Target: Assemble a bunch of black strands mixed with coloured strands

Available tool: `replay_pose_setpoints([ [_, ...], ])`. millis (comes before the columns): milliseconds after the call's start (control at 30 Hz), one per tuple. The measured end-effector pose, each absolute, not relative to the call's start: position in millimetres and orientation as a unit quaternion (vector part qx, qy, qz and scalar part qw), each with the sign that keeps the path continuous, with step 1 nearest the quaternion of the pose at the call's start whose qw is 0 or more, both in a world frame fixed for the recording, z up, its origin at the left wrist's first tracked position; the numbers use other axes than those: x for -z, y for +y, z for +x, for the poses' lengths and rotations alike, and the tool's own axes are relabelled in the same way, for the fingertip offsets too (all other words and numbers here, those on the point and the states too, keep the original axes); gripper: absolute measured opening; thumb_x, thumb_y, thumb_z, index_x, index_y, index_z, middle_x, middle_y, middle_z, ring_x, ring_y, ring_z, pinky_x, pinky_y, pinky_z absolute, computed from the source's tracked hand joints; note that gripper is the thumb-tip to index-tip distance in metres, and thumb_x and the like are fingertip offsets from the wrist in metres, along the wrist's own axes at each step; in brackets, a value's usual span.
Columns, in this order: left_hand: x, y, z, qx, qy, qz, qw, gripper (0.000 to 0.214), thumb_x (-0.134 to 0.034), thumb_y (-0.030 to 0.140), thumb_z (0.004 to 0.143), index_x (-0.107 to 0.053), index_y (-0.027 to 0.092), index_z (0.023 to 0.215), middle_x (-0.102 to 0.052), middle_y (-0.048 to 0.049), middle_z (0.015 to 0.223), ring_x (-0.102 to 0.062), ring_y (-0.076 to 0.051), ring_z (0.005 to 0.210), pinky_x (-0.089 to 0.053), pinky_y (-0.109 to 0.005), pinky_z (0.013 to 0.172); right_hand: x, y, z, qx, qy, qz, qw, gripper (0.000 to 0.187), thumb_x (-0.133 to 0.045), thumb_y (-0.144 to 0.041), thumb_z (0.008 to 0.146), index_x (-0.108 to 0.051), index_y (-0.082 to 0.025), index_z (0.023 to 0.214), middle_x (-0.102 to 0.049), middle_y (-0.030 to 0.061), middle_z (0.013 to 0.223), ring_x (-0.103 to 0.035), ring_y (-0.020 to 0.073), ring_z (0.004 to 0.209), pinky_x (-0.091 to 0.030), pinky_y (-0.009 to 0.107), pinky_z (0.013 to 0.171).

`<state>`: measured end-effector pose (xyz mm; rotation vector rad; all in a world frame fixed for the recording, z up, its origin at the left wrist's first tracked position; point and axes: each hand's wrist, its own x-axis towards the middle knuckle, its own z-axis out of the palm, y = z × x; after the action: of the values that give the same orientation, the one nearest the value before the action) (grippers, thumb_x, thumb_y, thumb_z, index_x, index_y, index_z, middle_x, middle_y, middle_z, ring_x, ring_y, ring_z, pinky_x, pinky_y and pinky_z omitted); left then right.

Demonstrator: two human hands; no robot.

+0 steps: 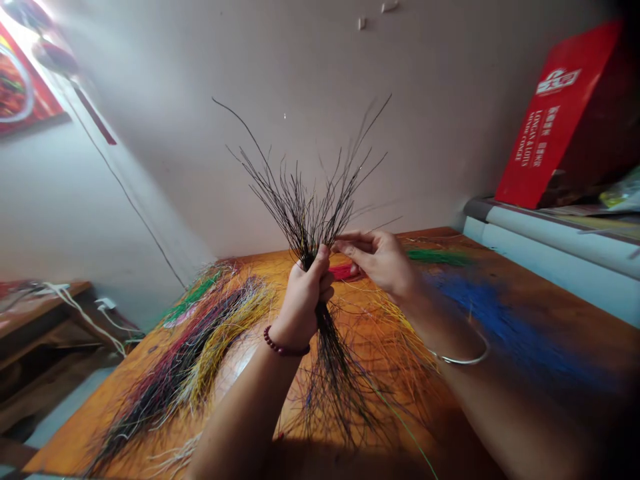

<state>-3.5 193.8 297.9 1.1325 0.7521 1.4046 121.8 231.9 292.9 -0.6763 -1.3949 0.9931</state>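
My left hand (306,293) is closed in a fist round the middle of a bundle of thin black strands (305,207), held upright above the wooden table (550,293). The strands fan out above the fist and hang loose below it. My right hand (377,257) is beside the fist, fingers pinched on one or two of the black strands near the top of the grip. A bead bracelet sits on my left wrist and a metal bangle on my right.
Piles of yellow, black and red strands (200,347) lie on the table at left, blue strands (480,307) at right, green ones (437,256) behind. A red box (555,113) stands on a white unit at right. Cables run over a low bench (45,307) at left.
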Motion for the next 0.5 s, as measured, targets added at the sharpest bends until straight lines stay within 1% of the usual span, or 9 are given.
replay_pose_setpoints([
  [167, -297, 193, -3, -0.588, 0.318, 0.485, 0.563, 0.047, -0.067, 0.052, 0.067, -0.034, 0.018, 0.063, -0.017, 0.0087, 0.056, -0.014, -0.002, 0.041, -0.013, -0.017, 0.035, -292, 233, 121, -0.432, -0.617, -0.289, 0.590, 0.029, -0.070, -0.042, 0.067, -0.071, -0.020, 0.085, -0.070, 0.0054, 0.084, -0.059, 0.0119, 0.061, -0.051, 0.024, 0.048],
  [300, -296, 192, -3, -0.588, 0.307, 0.489, 0.566, 0.045, -0.068, 0.048, 0.069, -0.035, 0.018, 0.064, -0.019, 0.0086, 0.056, -0.015, -0.002, 0.041, -0.013, -0.017, 0.035, -291, 231, 118, -0.395, -0.631, -0.300, 0.597, 0.032, -0.068, -0.046, 0.069, -0.071, -0.019, 0.086, -0.069, 0.0062, 0.084, -0.060, 0.0133, 0.064, -0.051, 0.025, 0.050],
  [400, -301, 192, -9, -0.597, 0.297, 0.493, 0.558, 0.045, -0.069, 0.043, 0.070, -0.032, 0.018, 0.063, -0.019, 0.0085, 0.056, -0.015, -0.002, 0.041, -0.014, -0.017, 0.035, -295, 229, 125, -0.317, -0.612, -0.318, 0.651, 0.033, -0.064, -0.047, 0.073, -0.069, -0.018, 0.089, -0.068, 0.0066, 0.083, -0.058, 0.0125, 0.062, -0.046, 0.025, 0.047],
  [500, -313, 191, -24, -0.627, 0.300, 0.479, 0.536, 0.044, -0.070, 0.041, 0.070, -0.033, 0.018, 0.062, -0.020, 0.0086, 0.053, -0.016, -0.003, 0.039, -0.014, -0.017, 0.033, -303, 233, 149, -0.224, -0.542, -0.311, 0.748, 0.030, -0.061, -0.045, 0.077, -0.067, -0.019, 0.089, -0.067, 0.0071, 0.087, -0.054, 0.0102, 0.059, -0.038, 0.023, 0.043],
])
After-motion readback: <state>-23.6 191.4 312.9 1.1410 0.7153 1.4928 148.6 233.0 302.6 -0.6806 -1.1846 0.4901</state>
